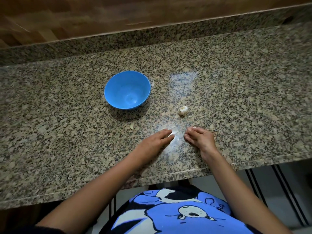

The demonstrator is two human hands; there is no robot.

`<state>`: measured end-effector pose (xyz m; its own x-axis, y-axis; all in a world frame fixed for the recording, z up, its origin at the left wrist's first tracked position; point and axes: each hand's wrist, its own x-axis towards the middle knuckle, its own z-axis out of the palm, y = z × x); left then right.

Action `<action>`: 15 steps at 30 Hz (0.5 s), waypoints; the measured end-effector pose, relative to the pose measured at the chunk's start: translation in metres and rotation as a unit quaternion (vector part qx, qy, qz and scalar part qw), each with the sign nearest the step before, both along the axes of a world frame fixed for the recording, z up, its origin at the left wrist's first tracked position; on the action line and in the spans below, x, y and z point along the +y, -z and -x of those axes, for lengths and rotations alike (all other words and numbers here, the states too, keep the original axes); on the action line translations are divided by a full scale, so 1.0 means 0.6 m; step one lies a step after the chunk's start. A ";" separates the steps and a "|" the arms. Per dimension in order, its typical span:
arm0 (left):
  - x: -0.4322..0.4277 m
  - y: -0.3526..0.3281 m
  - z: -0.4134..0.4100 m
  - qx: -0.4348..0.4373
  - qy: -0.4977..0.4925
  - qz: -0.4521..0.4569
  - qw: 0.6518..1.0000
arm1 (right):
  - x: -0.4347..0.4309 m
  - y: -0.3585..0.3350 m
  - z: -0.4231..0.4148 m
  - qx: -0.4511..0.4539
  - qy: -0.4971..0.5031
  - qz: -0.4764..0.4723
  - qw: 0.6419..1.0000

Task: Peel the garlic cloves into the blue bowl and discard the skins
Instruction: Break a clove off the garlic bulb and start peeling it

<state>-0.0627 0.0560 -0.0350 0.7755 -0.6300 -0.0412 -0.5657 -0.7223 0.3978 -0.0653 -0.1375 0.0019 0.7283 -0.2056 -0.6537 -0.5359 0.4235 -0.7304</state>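
Observation:
A blue bowl [127,90] stands on the speckled granite counter [67,132] with nothing visible inside it. A small garlic bulb [183,110] lies to the bowl's right. A single pale clove [131,126] lies just in front of the bowl. My left hand [154,143] rests flat on the counter with straight fingers, holding nothing. My right hand [200,136] rests beside it, fingers loosely bent toward the left hand, a short way in front of the bulb. Nothing shows in its fingers.
A granite backsplash [152,36] and a wooden wall panel [101,14] rise behind the counter. The counter's front edge [168,174] runs just beyond my wrists, with floor and my blue patterned shirt [177,213] below.

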 end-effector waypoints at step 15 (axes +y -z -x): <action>0.058 -0.058 0.086 0.124 -0.378 0.131 0.908 | 0.105 -0.028 0.040 0.009 -0.174 0.028 0.984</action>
<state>-0.1145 0.0909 -0.0002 0.9778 0.0645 -0.1994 0.1825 -0.7294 0.6593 -0.0893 -0.0745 0.0187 0.7493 0.0175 -0.6620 -0.6546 0.1708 -0.7364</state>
